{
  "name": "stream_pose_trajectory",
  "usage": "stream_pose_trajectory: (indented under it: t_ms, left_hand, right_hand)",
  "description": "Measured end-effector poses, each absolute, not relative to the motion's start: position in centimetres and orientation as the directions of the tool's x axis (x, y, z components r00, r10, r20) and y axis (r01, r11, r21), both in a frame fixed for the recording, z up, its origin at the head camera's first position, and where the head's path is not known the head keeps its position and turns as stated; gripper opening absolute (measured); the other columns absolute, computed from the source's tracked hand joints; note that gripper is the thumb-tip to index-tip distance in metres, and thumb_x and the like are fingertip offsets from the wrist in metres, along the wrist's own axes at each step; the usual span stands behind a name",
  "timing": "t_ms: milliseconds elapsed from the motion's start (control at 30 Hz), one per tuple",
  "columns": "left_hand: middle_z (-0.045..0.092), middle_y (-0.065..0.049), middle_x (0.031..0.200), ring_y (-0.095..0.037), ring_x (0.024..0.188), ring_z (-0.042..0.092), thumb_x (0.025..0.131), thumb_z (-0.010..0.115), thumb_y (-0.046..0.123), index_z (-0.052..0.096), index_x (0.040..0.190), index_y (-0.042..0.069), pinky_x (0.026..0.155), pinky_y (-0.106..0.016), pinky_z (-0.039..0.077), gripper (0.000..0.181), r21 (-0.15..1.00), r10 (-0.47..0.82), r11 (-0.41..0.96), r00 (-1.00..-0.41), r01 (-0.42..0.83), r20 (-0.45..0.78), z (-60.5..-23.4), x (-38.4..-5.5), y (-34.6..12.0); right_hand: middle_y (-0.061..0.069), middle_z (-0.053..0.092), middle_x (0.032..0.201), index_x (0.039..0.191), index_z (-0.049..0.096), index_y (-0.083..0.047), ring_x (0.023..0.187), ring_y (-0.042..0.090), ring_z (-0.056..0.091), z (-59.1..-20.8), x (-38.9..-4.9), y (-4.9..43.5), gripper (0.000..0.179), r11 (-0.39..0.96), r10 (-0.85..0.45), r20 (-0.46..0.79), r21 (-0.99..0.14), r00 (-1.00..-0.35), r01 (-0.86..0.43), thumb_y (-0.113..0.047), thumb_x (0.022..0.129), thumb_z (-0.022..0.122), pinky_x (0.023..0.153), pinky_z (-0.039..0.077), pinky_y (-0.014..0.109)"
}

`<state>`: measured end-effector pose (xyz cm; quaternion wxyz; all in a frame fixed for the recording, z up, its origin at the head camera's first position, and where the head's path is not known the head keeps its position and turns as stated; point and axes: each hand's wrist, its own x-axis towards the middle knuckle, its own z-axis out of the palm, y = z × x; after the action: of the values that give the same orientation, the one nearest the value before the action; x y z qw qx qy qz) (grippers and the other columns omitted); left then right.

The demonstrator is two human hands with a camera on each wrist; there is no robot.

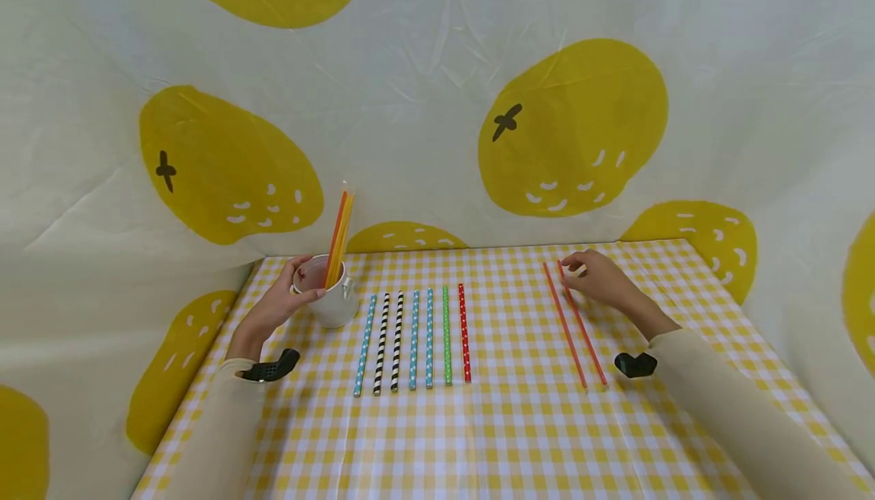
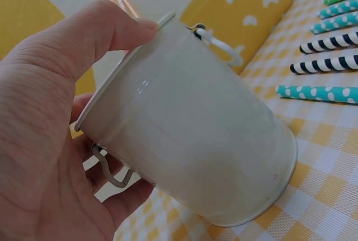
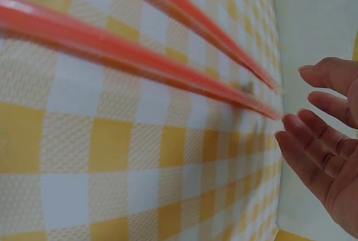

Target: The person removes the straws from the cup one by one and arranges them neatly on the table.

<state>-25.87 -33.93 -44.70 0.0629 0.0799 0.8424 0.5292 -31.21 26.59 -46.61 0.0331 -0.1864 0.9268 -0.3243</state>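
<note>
My left hand (image 1: 280, 301) grips the rim of a small white metal bucket (image 2: 190, 123), thumb over the edge and fingers round the far side. The bucket stands at the table's back left, with orange and yellow straws (image 1: 339, 238) leaning in it. Two coral-red straws (image 1: 565, 325) lie side by side on the right of the table. Just by the far end of the right-hand one is my right hand (image 1: 596, 278). In the right wrist view its fingers (image 3: 313, 140) are loosely bent, with nothing between thumb and fingertips.
Between the hands lies a row of patterned paper straws: blue dotted (image 1: 365, 344), black-and-white striped (image 1: 382, 344), green dotted (image 1: 447, 337) and red dotted (image 1: 465, 333). A yellow checked cloth (image 1: 410, 447) covers the table. Behind it hangs a fruit-print curtain (image 1: 410, 128).
</note>
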Motion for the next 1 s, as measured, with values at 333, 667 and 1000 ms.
stream_pose_trajectory:
  t_ms: [333,667,1000]
  left_hand:
    - [0.004,-0.019,0.166,-0.043,0.153,0.002,0.098,0.069,0.023,0.009,0.163,0.015,0.113,-0.071,0.016,0.088,0.897,0.191,0.438,-0.981,0.057,-0.031,-44.4,-25.8,-33.9]
    - [0.006,-0.021,0.165,-0.044,0.152,0.005,0.098,0.070,0.024,0.010,0.162,0.013,0.114,-0.070,0.016,0.089,0.897,0.188,0.438,-0.982,0.057,-0.030,-44.6,-25.9,-34.0]
    - [0.008,-0.022,0.165,-0.045,0.150,0.011,0.098,0.069,0.025,0.010,0.162,0.012,0.112,-0.067,0.021,0.088,0.893,0.180,0.447,-0.983,0.057,-0.027,-44.6,-25.6,-33.7]
  right_hand:
    - [0.026,0.064,0.123,0.130,0.063,0.003,0.100,0.036,0.066,-45.5,-32.3,23.9,0.036,0.685,-0.398,0.114,-0.622,-0.910,-0.378,-0.016,0.100,0.066,0.082,0.055,0.046]
    - [0.022,0.065,0.118,0.132,0.063,0.000,0.093,0.031,0.066,-43.6,-32.6,20.9,0.036,0.640,-0.466,0.128,-0.634,-0.875,-0.434,-0.015,0.099,0.067,0.076,0.056,0.041]
    - [0.016,0.065,0.116,0.134,0.063,-0.003,0.100,0.032,0.067,-42.2,-33.1,17.1,0.038,0.509,-0.511,0.132,-0.750,-0.850,-0.422,-0.021,0.100,0.068,0.079,0.054,0.038]
